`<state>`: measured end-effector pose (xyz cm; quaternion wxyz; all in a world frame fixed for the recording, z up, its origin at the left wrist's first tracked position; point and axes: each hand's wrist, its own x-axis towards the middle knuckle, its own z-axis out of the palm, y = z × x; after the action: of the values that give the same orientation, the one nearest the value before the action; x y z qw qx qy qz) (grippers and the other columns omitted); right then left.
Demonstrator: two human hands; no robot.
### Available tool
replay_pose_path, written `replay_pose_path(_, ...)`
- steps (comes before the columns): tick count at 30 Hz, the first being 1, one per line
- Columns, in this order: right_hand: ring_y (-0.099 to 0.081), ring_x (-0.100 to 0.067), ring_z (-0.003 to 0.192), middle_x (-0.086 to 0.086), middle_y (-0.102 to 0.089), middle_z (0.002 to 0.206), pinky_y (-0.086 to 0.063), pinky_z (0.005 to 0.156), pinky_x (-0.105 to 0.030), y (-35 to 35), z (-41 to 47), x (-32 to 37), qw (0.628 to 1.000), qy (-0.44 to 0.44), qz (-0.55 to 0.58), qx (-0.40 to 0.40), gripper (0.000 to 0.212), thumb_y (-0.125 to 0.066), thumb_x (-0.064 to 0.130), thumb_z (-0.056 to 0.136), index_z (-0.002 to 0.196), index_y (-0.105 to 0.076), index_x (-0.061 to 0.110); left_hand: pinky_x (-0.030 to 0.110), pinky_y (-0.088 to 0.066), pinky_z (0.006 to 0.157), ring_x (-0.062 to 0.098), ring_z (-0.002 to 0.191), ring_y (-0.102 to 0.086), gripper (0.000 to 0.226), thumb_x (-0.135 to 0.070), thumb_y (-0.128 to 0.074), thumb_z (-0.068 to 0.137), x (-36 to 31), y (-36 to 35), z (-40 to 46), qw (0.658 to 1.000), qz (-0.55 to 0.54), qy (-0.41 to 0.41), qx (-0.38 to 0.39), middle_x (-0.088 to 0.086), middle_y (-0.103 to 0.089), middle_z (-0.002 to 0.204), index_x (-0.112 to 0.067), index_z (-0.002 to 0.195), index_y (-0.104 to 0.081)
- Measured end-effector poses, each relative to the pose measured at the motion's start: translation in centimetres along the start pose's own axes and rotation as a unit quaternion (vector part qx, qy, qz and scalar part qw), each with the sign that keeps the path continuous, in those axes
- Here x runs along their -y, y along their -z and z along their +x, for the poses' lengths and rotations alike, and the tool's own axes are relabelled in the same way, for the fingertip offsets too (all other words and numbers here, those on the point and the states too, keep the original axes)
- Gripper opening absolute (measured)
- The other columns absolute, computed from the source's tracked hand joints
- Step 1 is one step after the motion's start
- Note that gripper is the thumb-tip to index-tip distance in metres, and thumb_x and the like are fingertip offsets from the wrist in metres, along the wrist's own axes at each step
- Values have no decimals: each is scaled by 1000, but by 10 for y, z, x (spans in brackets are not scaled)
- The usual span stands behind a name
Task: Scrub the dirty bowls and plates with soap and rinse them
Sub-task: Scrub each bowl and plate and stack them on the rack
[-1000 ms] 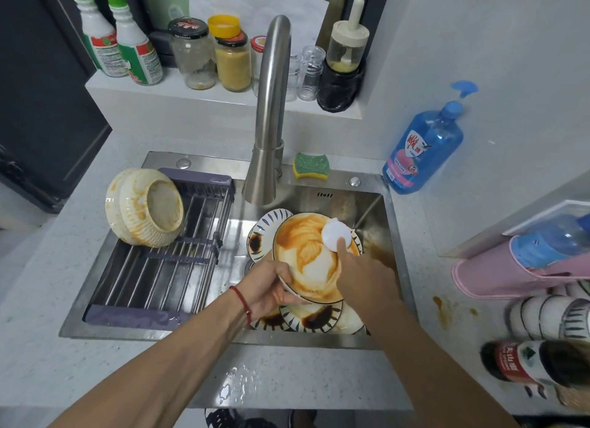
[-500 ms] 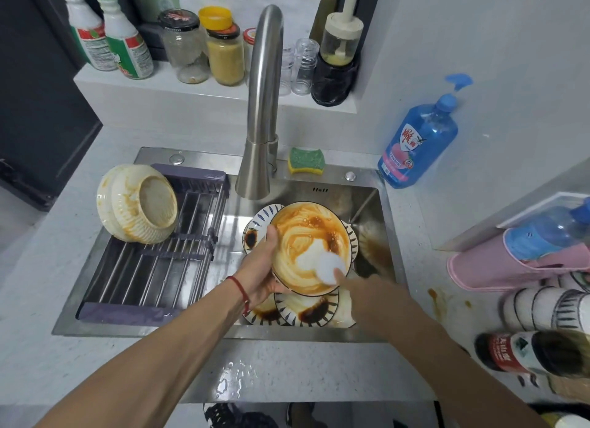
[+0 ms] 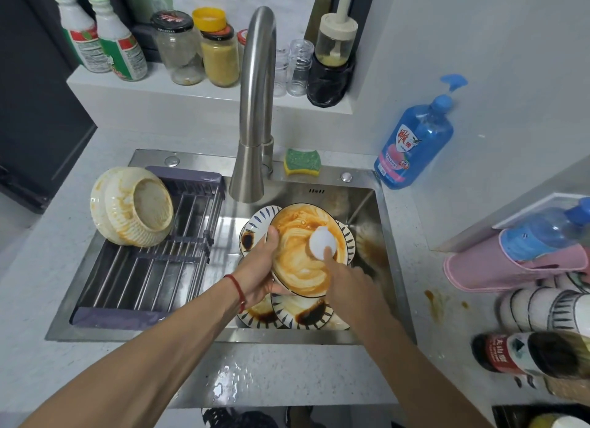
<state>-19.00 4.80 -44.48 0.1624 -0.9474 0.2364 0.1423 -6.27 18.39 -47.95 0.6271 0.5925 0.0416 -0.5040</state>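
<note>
Over the steel sink (image 3: pixel 388 236) my left hand (image 3: pixel 260 268) grips the left rim of a plate (image 3: pixel 295 268) smeared with brown sauce, tilted toward me. My right hand (image 3: pixel 343 280) presses a round white scrub pad (image 3: pixel 321 242) against the plate's upper right part, one finger on the pad. Under it lie several blue-striped dirty plates (image 3: pixel 305 314) with dark sauce. A stained cream bowl (image 3: pixel 134 207) lies on its side on the drying rack (image 3: pixel 147 268).
The tap (image 3: pixel 255 108) arches over the sink's back. A green-yellow sponge (image 3: pixel 301 162) sits on the rim, a blue soap pump bottle (image 3: pixel 413 140) on the counter right. Jars and bottles line the ledge. Cups and bottles crowd the right counter.
The white pad has moved round the plate: upper right, then lower middle, now upper right again. My left hand still holds the plate, shifted slightly along its rim.
</note>
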Motion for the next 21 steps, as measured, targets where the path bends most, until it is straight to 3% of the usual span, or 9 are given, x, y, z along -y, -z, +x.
replay_pose_path(6,-54,-9,66,6,-53,77,-48,60,-25,1,-6,5,998,59,-3,17,68,-48,18,105,162,-12,32,60,-59,67,31,106,-76,73,-79,-39,90,-3,2,-1,1000,5,-15,7,5,-73,127,-30,140,-56)
replay_pose_path(9,-57,-10,74,2,-59,88,-54,66,-28,4,-1,-3,999,8,-39,11,73,-51,17,103,163,-10,27,63,-61,65,33,109,-74,67,-74,-46,93,-2,3,-1,1000,-10,-21,-2,7,-67,136,-31,143,-51)
replay_pose_path(12,-53,-16,83,-4,-59,106,-46,69,-32,-7,-32,19,995,39,-58,75,78,-51,14,101,162,-6,30,67,-61,68,32,109,-73,56,-61,-53,100,-6,3,0,998,-3,-44,-45,5,-61,139,-34,148,-42)
replay_pose_path(17,-61,-15,77,0,-60,95,-42,64,-25,0,-18,-2,987,31,-142,65,71,-45,14,103,163,-8,26,57,-63,66,35,100,-73,47,-18,-48,101,-6,4,-1,994,35,-59,-83,11,-61,132,-35,145,-44)
replay_pose_path(19,-49,-8,59,3,-53,78,-33,51,-21,6,-7,-12,982,20,-185,16,65,-40,16,105,164,-11,23,57,-63,67,35,103,-72,47,-12,-46,100,-2,-1,-6,995,32,-53,-75,10,-62,130,-32,142,-44)
replay_pose_path(21,-35,-8,51,1,-48,74,-25,45,-23,13,4,-11,978,3,-208,4,64,-39,18,106,163,-10,21,63,-62,70,37,106,-71,44,-9,-43,100,0,-5,-10,997,14,-43,-65,10,-62,130,-29,140,-46)
